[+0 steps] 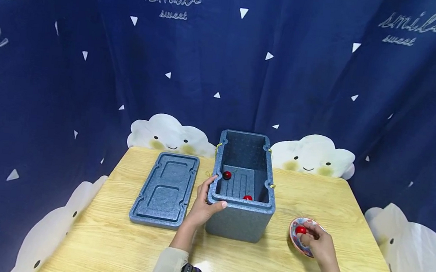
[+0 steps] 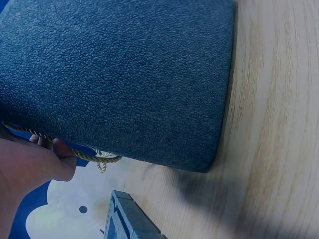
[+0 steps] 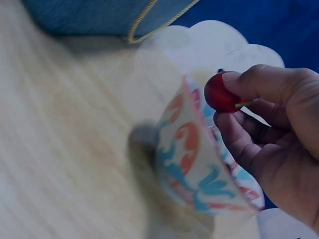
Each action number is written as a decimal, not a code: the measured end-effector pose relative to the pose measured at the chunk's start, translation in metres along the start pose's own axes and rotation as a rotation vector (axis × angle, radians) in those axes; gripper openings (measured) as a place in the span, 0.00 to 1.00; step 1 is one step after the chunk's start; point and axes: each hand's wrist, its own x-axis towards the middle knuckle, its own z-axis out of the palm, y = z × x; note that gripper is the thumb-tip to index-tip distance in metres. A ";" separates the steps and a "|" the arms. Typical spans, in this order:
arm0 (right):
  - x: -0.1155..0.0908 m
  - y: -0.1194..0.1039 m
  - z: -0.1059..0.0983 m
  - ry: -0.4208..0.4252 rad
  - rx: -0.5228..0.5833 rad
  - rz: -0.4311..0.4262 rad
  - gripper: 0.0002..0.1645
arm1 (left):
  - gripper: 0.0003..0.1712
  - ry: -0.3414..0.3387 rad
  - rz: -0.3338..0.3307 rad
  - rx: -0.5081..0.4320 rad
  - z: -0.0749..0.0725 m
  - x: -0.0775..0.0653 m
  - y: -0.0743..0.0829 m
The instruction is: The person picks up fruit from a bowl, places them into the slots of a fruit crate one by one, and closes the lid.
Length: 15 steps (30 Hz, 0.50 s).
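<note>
On the bench (image 1: 90, 237), an open box (image 1: 239, 223) is set near the far edge, its lid (image 1: 164, 196) toward the far left corner, a bowl (image 3: 184, 159) nearer the right edge. The box is gripped by the fingers of the left hand (image 1: 201, 208); over the bowl, a red fruit (image 1: 301, 230) is pinched by those of the right hand (image 1: 321, 243). Two more fruits (image 1: 227, 175) are contained in the box.

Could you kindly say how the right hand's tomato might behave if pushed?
The tomato would probably roll, being nearly round. It looks smooth, so perhaps slippery. Small enough for the right hand to pinch, it's likely light.
</note>
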 end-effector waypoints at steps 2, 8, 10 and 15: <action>-0.002 -0.008 -0.003 0.020 0.002 0.005 0.28 | 0.46 0.002 0.003 0.003 0.000 0.000 0.000; -0.001 -0.021 -0.011 0.012 0.025 -0.056 0.27 | 0.46 -0.002 0.003 0.009 0.000 0.000 0.000; 0.000 -0.025 -0.013 -0.009 0.057 -0.087 0.27 | 0.46 -0.004 -0.004 0.016 0.000 0.000 0.001; 0.001 -0.036 -0.017 -0.057 0.143 -0.125 0.27 | 0.46 -0.003 -0.017 0.029 -0.001 -0.001 0.003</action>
